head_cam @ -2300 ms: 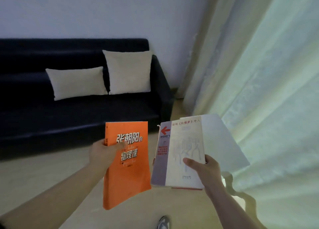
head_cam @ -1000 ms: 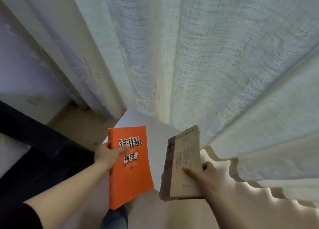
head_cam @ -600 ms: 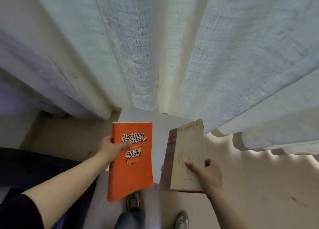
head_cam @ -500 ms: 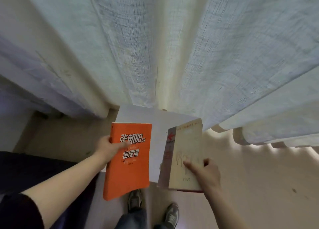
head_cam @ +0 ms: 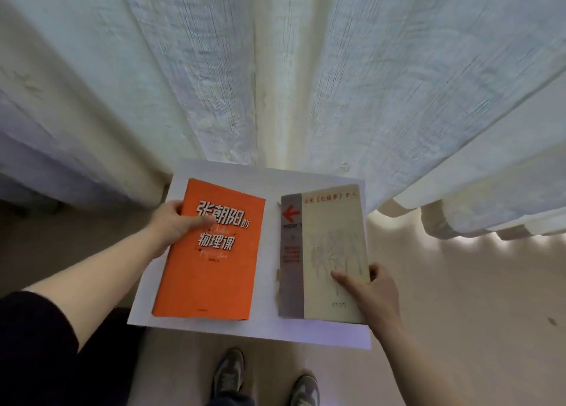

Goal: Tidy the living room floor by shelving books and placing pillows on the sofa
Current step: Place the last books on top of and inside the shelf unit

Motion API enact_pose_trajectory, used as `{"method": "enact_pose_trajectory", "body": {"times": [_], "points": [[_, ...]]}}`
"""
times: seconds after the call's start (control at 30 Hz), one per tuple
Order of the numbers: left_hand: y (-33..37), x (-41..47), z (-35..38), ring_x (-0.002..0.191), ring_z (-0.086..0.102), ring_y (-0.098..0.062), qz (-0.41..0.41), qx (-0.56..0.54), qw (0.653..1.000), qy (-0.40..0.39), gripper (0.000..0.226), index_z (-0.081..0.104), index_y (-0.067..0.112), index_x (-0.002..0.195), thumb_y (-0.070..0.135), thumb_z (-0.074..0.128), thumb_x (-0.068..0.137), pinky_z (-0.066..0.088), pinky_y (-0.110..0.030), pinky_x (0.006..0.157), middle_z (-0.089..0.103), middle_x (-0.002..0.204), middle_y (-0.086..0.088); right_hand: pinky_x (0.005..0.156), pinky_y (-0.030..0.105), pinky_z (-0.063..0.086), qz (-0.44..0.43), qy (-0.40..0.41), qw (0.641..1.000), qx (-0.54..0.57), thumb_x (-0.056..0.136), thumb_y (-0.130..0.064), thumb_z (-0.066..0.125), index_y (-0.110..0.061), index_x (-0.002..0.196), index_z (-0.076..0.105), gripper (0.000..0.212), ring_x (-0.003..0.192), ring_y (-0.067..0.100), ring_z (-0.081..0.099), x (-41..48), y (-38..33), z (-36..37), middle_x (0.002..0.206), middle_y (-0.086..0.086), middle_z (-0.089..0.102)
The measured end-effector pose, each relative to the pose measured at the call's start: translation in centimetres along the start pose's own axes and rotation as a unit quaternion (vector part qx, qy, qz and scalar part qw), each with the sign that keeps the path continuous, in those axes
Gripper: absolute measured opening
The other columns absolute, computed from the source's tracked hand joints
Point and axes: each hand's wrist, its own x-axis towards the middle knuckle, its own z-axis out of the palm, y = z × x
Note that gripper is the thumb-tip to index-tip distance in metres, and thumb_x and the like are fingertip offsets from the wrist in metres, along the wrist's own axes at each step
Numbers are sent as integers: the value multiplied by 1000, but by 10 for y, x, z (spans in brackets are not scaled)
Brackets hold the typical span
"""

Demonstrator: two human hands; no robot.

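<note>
Books: the orange book (head_cam: 211,277) and the beige book (head_cam: 332,252) lie side by side over the white shelf top (head_cam: 269,329). I cannot tell whether they rest on it yet.
Left hand (head_cam: 173,226): grips the orange book's left edge, thumb across the cover.
Right hand (head_cam: 375,295): pinches the beige book near its lower right corner, thumb on top.
Edge risk: the beige book sits close to the top's right edge, so a careless release could tip it onto the floor (head_cam: 459,313).
Spine risk: the beige book's grey spine edge looks ragged, and dragging it could tear it further.
Curtain (head_cam: 275,69): hangs just behind the top, so books pushed back could snag the fabric.
</note>
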Motion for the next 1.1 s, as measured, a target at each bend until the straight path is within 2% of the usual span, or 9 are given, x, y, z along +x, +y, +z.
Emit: {"method": "enact_pose_trajectory", "body": {"times": [0.13, 0.23, 0.37, 0.53, 0.63, 0.7, 0.83, 0.97, 1.1], "points": [[-27, 33, 18, 79, 64, -24, 11, -27, 996, 89, 70, 47, 11, 130, 29, 82, 72, 51, -33, 61, 64, 114, -13, 60, 25, 46, -30, 8, 999, -9, 66, -36, 86, -18, 93, 56, 44, 82, 9, 62, 23, 18, 20, 92, -6, 64], [-41, 49, 25, 90, 65, -27, 72, 50, 985, 146, 69, 51, 14, 126, 42, 80, 71, 55, -42, 79, 65, 114, -10, 64, 27, 48, -65, 31, 996, -47, 68, -46, 82, -24, 92, 59, 40, 80, 7, 63, 32, 31, 34, 89, -11, 66], [-51, 48, 39, 108, 57, -30, 209, 188, 936, 210, 61, 54, 9, 125, 45, 72, 79, 47, -42, 94, 60, 119, -11, 63, 28, 43, -118, 69, 986, -90, 70, -57, 74, -23, 95, 63, 43, 80, 11, 63, 35, 41, 43, 84, -13, 66], [-62, 39, 49, 112, 53, -31, 315, 196, 897, 241, 48, 58, 8, 117, 38, 70, 81, 42, -39, 95, 57, 121, -15, 68, 33, 45, -169, 80, 977, -107, 75, -60, 68, -13, 91, 67, 50, 83, 21, 63, 37, 45, 43, 87, 1, 69], [-69, 20, 50, 110, 55, -30, 345, 207, 887, 225, 49, 59, 9, 116, 38, 71, 79, 44, -39, 93, 60, 119, -14, 79, 39, 50, -172, 75, 978, -88, 81, -54, 66, -1, 92, 69, 54, 86, 27, 64, 25, 52, 33, 93, 14, 69], [-67, -9, 54, 110, 54, -29, 372, 253, 878, 167, 52, 55, 8, 122, 36, 71, 80, 43, -34, 91, 58, 121, -12, 88, 44, 52, -153, 67, 985, -50, 80, -54, 66, -5, 100, 67, 53, 93, 27, 63, -5, 68, 26, 104, 13, 68], [-67, -47, 64, 116, 52, -22, 433, 221, 865, 127, 52, 52, 10, 131, 31, 66, 86, 36, -25, 87, 57, 128, -8, 86, 32, 44, -167, 89, 977, -99, 84, -50, 65, -8, 124, 56, 58, 105, 22, 57, -38, 87, 29, 121, 5, 61], [-92, -68, 80, 120, 53, -20, 448, 179, 873, 78, 45, 54, 9, 129, 26, 64, 88, 39, -28, 97, 57, 132, -5, 102, 40, 43, -166, 92, 980, -62, 88, -43, 63, -7, 138, 47, 64, 118, 24, 53, -65, 107, 42, 131, 9, 56], [-107, -82, 98, 105, 57, -16, 452, 165, 875, 44, 37, 58, 9, 123, 24, 63, 89, 41, -25, 84, 62, 124, -4, 107, 38, 38, -166, 83, 982, -39, 92, -40, 58, -6, 145, 36, 67, 129, 26, 46, -71, 111, 41, 142, 14, 46]]}}
